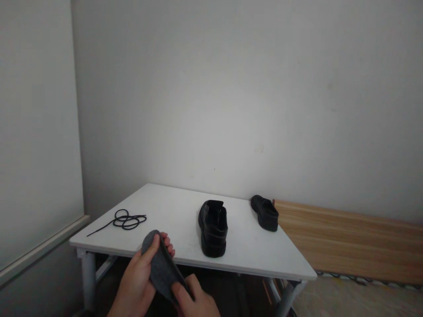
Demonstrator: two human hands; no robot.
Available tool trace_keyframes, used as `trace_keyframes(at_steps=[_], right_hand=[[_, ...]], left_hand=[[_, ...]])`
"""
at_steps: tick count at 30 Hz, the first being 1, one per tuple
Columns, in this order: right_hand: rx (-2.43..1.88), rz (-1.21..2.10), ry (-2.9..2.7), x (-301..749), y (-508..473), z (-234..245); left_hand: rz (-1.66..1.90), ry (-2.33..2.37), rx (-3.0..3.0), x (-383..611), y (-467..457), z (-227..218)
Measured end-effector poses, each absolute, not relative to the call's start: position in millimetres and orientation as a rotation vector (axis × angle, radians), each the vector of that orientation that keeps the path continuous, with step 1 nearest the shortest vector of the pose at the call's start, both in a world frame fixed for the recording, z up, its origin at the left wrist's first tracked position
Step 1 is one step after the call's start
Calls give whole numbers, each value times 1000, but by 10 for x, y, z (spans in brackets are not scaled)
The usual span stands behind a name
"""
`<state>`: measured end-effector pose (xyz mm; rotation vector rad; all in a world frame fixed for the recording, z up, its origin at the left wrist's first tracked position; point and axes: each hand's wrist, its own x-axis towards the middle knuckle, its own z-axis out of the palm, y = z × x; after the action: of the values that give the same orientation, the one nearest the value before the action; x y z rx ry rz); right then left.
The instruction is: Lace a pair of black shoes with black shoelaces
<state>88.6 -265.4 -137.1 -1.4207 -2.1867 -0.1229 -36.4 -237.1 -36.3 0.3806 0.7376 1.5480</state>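
Observation:
A grey insole is held between both hands in front of the table's near edge, tilted with one end up to the left. My left hand is closed around its upper end, thumb on the grey face and fingers behind. Lower down, my right hand pinches the other end between thumb and fingers. Beyond the hands, a black shoe stands on the white table with its heel toward me and its opening loose. A black shoelace lies in loops on the table's left part.
The white table stands against a pale wall. Another black shoe sits at its right edge. Right of the table is a wood-grain board, and a pale ledge runs along the left.

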Motion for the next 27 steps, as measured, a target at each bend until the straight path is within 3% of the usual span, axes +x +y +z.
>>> trace_keyframes(at_steps=[7, 12, 15, 21, 27], right_hand=[[-1153, 29, -2154, 1645, -2844, -439], [-1381, -23, -1925, 2343, -2825, 167], [-1531, -64, -1939, 2589, -2776, 483], [-1667, 15, -2215, 2549, -2650, 928], [-1745, 44, -2496, 2278, -2356, 1036]], left_hand=[[1760, 702, 849, -588, -1971, -254], [1387, 798, 1843, -318, -1570, -103], [1154, 736, 2121, 8, -1274, -45], [1002, 776, 1723, 453, -660, -165], [1015, 783, 1389, 658, -528, -392]])
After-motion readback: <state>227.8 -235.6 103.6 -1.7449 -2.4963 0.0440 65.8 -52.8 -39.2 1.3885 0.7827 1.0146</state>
